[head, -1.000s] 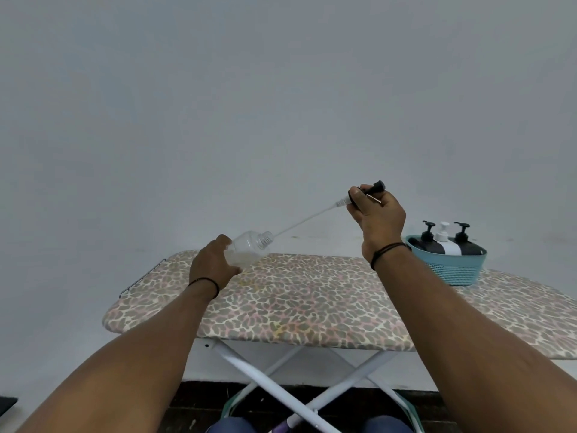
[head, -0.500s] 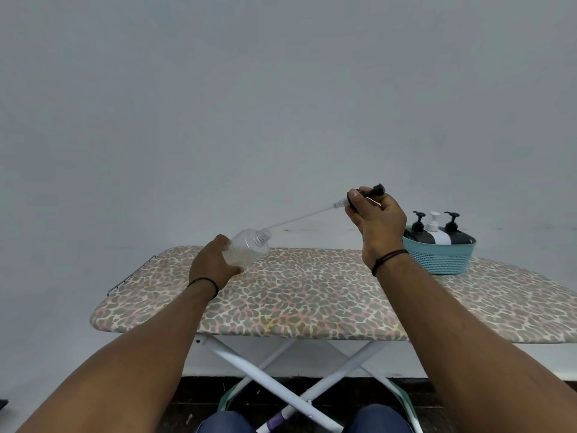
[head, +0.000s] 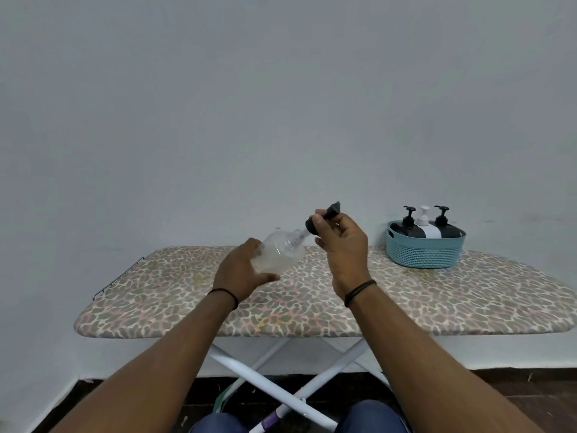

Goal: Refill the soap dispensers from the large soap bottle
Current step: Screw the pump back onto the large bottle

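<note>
Clear plastic dispenser bottle [head: 278, 256], gripped in our left hand [head: 242, 275], seems part-filled. Our right hand [head: 342, 245] pinches its black pump top [head: 318, 223] near the neck; three basketed dispensers [head: 424, 228] probably remain.

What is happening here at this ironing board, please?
A person is working on a clear dispenser bottle above the ironing board. The left hand holds the bottle tilted, with a little pale liquid inside. The right hand pinches the black pump head just at the bottle's neck, the tube mostly inside; it is not screwed on. Three more pump dispensers stand in a teal basket on the board to the right.
</note>
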